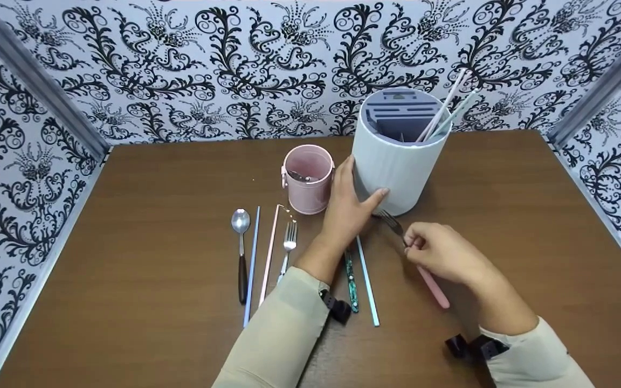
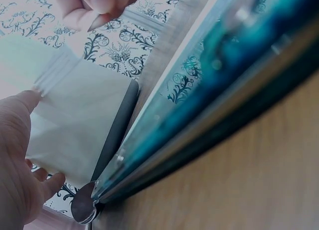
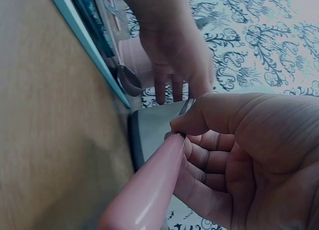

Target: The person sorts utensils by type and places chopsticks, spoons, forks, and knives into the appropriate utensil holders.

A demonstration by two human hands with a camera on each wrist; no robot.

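Slim sticks (image 1: 443, 105) lean in the white holder (image 1: 397, 172), upper right, against your spread left hand (image 1: 346, 207); below, your right hand (image 1: 445, 253) pinches the pink-handled fork (image 1: 432, 286); centre-left, spoon (image 1: 242, 267) and silver fork (image 1: 289, 243) remain out.

Downward head view, close wrist views — holder (image 1: 401, 175) shared

free: tbl (image 1: 537, 231) R of R hand (image 1: 444, 252) | blk: holder (image 1: 397, 170) ahead, L hand (image 1: 347, 207) + pink cup (image 1: 309, 196) to L
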